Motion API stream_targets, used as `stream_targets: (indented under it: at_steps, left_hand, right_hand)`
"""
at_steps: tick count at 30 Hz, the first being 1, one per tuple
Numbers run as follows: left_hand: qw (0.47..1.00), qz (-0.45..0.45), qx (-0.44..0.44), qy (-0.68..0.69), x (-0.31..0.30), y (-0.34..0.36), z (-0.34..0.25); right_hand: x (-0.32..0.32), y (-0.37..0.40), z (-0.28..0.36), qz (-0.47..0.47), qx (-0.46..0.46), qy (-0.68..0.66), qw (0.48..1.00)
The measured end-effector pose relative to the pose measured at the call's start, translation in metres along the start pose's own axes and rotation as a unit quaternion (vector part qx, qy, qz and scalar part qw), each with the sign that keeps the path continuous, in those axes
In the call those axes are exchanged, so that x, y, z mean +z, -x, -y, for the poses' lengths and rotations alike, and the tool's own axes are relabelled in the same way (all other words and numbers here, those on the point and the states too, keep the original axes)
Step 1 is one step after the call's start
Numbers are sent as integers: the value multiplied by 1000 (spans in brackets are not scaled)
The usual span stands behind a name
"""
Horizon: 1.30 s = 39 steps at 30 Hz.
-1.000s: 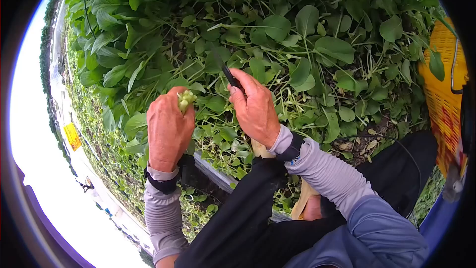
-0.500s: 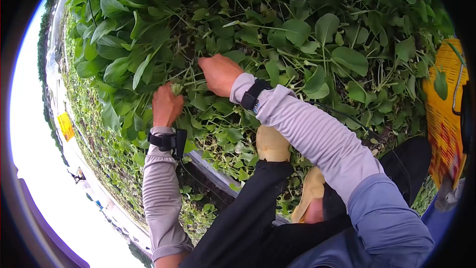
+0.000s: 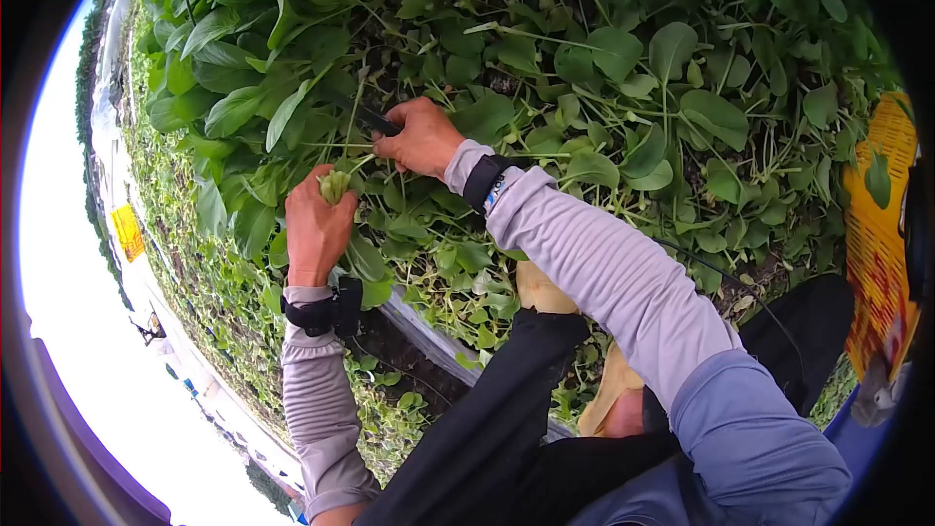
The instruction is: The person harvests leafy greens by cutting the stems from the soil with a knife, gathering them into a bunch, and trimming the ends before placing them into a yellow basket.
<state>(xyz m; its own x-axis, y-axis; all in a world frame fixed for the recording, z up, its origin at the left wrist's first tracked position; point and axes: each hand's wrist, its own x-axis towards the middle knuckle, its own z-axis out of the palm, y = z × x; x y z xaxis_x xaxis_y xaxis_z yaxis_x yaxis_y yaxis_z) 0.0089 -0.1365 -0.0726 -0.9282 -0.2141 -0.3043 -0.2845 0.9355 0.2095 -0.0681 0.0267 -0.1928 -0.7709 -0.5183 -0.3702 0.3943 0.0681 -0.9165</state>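
Note:
My left hand (image 3: 319, 224) is closed around a bunch of leafy greens (image 3: 334, 185), whose pale cut stem ends point up out of the fist. Its leaves hang down below the hand, partly hidden. To the right and a little higher, my right hand (image 3: 421, 139) grips a dark knife (image 3: 373, 120); the blade points up and left among the stems. Around both hands grow leafy green plants (image 3: 234, 112), tall on the left. Thin pale stalks (image 3: 355, 146) cross the gap between the hands.
A yellow perforated basket (image 3: 870, 244) stands at the far right. My yellowish boots (image 3: 545, 287) are among low leaves beside a grey strip (image 3: 429, 336) along the bed. Another yellow crate (image 3: 128, 232) lies far left. A thin cable (image 3: 721, 278) runs past my right arm.
My left hand has come slightly down and turned, showing more of the stem ends. My right hand has shifted slightly right, and the dark knife now shows in it.

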Motion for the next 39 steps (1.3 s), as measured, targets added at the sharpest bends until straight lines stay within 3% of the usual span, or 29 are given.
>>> stream_targets:
  at_steps: [3,4,5,7,9,11,13,16,20,22,23,24,25,27,28,29,31,33,35,38,39]
  left_hand:
    - [998,-49,40,-5,-7,17,-16]
    - [994,-79,70,-11,-15,27,-30]
    - [994,-78,71,-10,-24,36,-43]
    - [999,-18,34,-25,-52,59,-72]
    - [998,6,14,-59,-84,87,-113]
    - [996,-53,66,-40,-100,117,-139]
    - [995,-69,70,-3,-107,133,-161]
    - [968,-62,241,18,-103,136,-174]
    - [959,-50,280,8,-65,110,-156]
    - [977,3,202,64,-50,104,-145]
    - [977,3,204,63,-46,102,-141]
    - [980,47,177,79,-43,99,-138]
    - [980,92,148,96,-40,96,-135]
    - [983,100,129,79,-40,92,-126]
    - [987,75,139,14,-43,89,-121]
    - [986,50,149,-51,-45,86,-115]
    - [989,48,122,-70,-54,73,-108]
    - [991,33,89,-89,-60,55,-101]
    - [987,38,117,-98,-53,29,-77]
    - [982,16,135,-133,-32,-15,-51]
    - [982,7,64,-179,-26,-28,-43]
  right_hand:
    - [0,19,-14,-44,-38,-24,998]
    - [-1,33,-14,-119,-58,-100,986]
    - [-5,47,-13,-193,-79,-173,963]
    - [-19,72,-7,-297,-94,-181,933]
    - [-31,93,-4,-341,-120,-160,919]
    - [-44,131,24,-300,-104,-125,940]
    - [-45,147,30,-268,-196,-56,942]
    - [-47,180,53,-193,-183,-56,962]
    - [-41,197,63,-149,-240,-98,954]
    - [-44,198,58,-138,-228,-88,960]
    - [-45,197,57,-124,-216,-79,965]
    - [-49,198,56,-100,-151,-78,980]
    - [-49,194,49,-100,-153,-79,980]
    - [-47,181,23,-97,-86,-106,986]
    - [-50,179,18,-125,-72,-7,989]
    - [-48,173,8,-126,-70,-6,990]
    - [-43,156,2,-263,-228,86,933]
    - [-38,143,0,-246,-224,82,939]
    - [-33,118,3,-146,-198,109,963]
    - [-26,75,15,-109,-195,168,960]
    - [-23,60,18,-81,-173,211,959]
